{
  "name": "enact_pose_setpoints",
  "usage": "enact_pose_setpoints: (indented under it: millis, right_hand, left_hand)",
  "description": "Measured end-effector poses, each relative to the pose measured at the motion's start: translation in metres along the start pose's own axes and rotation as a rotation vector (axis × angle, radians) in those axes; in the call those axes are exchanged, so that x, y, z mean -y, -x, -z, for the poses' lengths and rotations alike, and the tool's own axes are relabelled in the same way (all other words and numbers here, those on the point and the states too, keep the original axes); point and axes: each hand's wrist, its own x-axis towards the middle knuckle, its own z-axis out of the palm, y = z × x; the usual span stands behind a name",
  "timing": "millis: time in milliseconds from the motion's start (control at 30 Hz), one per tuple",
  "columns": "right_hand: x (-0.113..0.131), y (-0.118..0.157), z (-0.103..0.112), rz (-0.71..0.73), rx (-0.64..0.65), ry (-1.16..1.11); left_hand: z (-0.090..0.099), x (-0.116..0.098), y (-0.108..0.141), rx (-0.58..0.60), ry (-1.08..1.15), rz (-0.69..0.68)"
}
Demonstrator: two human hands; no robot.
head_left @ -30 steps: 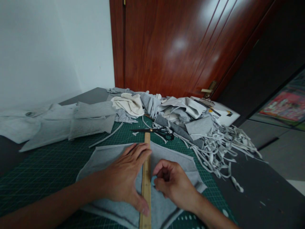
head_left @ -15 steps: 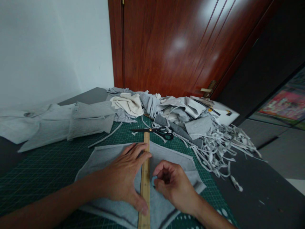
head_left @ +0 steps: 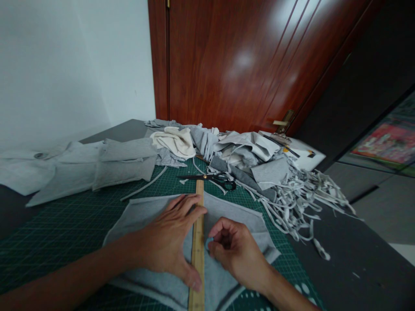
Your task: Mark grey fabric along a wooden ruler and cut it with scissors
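A grey piece of cloth (head_left: 142, 216) lies flat on the green cutting mat (head_left: 48, 237), with a wooden ruler (head_left: 198, 233) laid lengthwise over its middle. My left hand (head_left: 171, 237) presses on cloth and ruler, its fingers and thumb spread, the thumb and fingertips on the ruler. Just right of the ruler, my right hand (head_left: 230, 246) pinches a small blue, thin-edged piece (head_left: 209, 243) against the cloth beside the ruler's edge; its far part is hidden by the fingers. Black scissors (head_left: 223, 179) lie beyond the ruler's far end.
Grey cloth pieces (head_left: 123, 162) lie at the far left. A cream cloth (head_left: 175, 141) and heaped grey fabric (head_left: 246, 147) stretch across the back. Tangled fabric strips (head_left: 298, 203) spill over the dark table (head_left: 343, 255) at right. A brown door (head_left: 227, 65) stands behind.
The blue piece in my right hand has turned slightly and shows thinner. Both hands, the ruler and the cloth have stayed almost in place.
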Motion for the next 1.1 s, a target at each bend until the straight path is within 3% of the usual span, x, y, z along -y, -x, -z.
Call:
enact_pose_setpoints:
  millis: [1100]
  right_hand:
    - [0.0005,-0.0027,-0.0003,0.001,-0.035,-0.002]
  left_hand:
    - [0.0004,0.0013,-0.0011,-0.048,0.035,-0.045]
